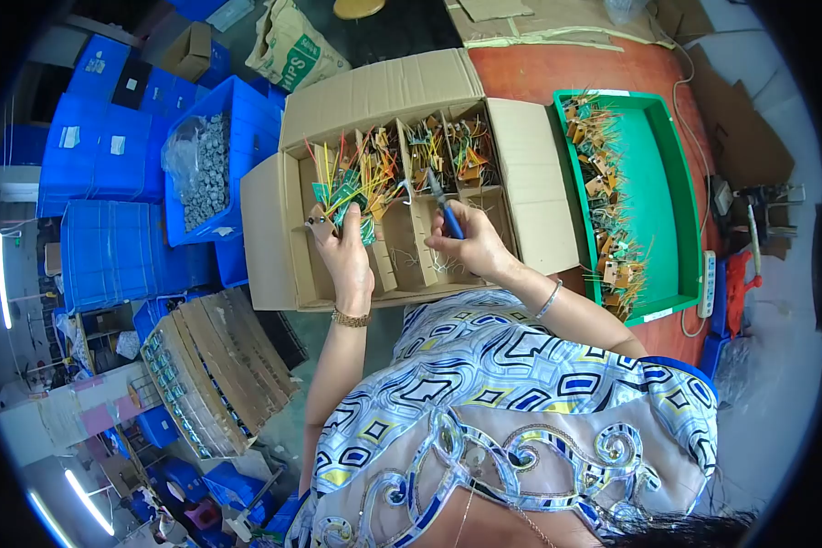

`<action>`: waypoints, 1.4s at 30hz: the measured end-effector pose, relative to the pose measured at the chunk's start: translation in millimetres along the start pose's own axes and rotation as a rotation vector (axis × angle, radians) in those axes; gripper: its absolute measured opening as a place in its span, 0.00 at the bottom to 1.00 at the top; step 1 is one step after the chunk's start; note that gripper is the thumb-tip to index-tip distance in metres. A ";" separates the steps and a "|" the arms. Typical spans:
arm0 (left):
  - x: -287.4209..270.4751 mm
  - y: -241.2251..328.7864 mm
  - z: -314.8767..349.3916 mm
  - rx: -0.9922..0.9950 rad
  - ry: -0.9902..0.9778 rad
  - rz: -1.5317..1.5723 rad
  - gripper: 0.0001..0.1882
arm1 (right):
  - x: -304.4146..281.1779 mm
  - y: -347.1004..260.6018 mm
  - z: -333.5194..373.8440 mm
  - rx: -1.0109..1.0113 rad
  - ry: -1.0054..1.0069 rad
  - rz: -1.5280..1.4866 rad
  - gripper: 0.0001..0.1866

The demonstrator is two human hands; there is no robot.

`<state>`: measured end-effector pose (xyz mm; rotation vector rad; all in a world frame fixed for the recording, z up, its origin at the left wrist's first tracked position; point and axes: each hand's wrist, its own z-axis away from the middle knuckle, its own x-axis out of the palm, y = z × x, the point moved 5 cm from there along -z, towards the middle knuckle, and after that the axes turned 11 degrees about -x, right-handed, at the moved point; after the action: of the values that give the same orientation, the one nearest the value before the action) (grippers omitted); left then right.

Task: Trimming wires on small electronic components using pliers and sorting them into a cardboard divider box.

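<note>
Clock face centred on the divided cardboard carton [532, 169]; twelve points away from you.

Your left hand [347, 256], eight o'clock: fingers closed on a bunch of green circuit boards [343, 192] with coloured wires, held over the carton's left side.

Your right hand [475, 239], four o'clock: fingers wrapped round blue-handled pliers [450, 219], tips toward eleven; tip opening cannot be told.

Brown wired boards [470, 151], inside the carton, twelve to one o'clock.

Green tray [650, 210], three o'clock, on your red tabletop [521, 73]; wired pieces [605, 205] lined along its left side.

Blue bin [248, 128], nine o'clock: grey parts [207, 183] within.

Pale sack [292, 50], eleven o'clock, green print.
</note>
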<state>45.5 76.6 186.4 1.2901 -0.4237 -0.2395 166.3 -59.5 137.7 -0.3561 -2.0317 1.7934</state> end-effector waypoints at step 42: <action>-26.5 -123.5 -20.7 -0.295 -0.352 -0.329 0.16 | -309.0 74.2 29.8 0.657 1.255 0.861 0.31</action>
<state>38.4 72.3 58.7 1.0208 -0.4519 -0.7860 420.6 -213.2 21.2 -1.7334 -0.3708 1.7052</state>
